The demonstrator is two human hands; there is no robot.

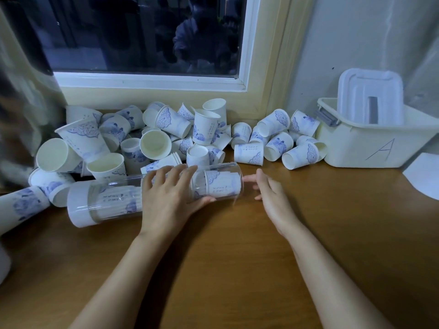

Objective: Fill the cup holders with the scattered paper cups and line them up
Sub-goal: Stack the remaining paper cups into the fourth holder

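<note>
Along the far edge of the tabletop (237, 257), under the window: scattered paper cups (154, 138) in a loose pile, dozens not yet loaded. One clear cup holder (104, 200) lies on its side toward the left edge, white cap left, open mouth right. Nested cups (221, 184) inside reach nearly to the mouth.

Judged: this holder close to full, most of the job left; no lined-up holders visible.

Left hand (166, 198) grips the holder round its middle. Right hand (270, 193) beside the mouth, fingers loose, holding nothing.

Cream bin (370, 148) marked A, far right corner, holds a white lid (365, 96) stood on end.
</note>
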